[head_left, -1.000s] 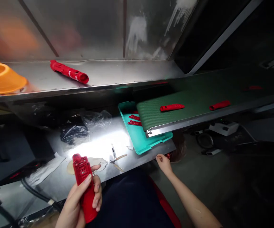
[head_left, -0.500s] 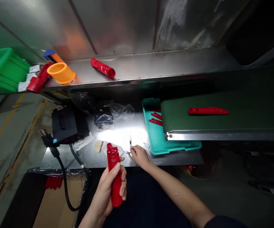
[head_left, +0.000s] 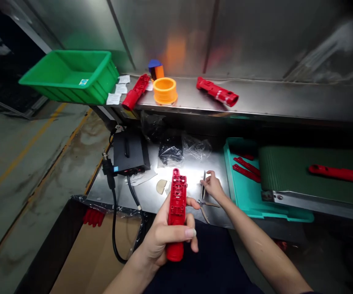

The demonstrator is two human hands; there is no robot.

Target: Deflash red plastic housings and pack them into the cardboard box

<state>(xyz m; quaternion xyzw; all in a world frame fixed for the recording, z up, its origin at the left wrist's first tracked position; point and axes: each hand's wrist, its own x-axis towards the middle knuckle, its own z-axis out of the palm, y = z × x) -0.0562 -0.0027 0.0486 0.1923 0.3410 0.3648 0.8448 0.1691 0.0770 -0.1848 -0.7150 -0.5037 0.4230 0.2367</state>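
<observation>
My left hand [head_left: 164, 234] is wrapped round a red plastic housing [head_left: 178, 200], thumb across its lower part. The housing points upward, its ribbed inner side facing me. Beyond it on the metal bench, my right hand [head_left: 212, 185] pinches a slim, pointed metal tool [head_left: 203, 188]; its exact kind is too small to make out. Just below that hand lies a pair of pliers [head_left: 205, 210] with its handles spread. A pale half-round piece [head_left: 161, 186] rests on the bench to the left of the housing.
A black power box [head_left: 129, 151] with a thick cable stands at left. Teal tray [head_left: 240, 200] holds red parts, under a green conveyor [head_left: 299, 167] carrying a red part [head_left: 338, 173]. The shelf bears a green bin [head_left: 72, 87], orange ring [head_left: 165, 92] and red housings [head_left: 217, 92].
The view has swung left, so the scene sits further right. My right hand has picked up the slim metal tool from the bench. My left hand still grips the housing, its thumb now lower.
</observation>
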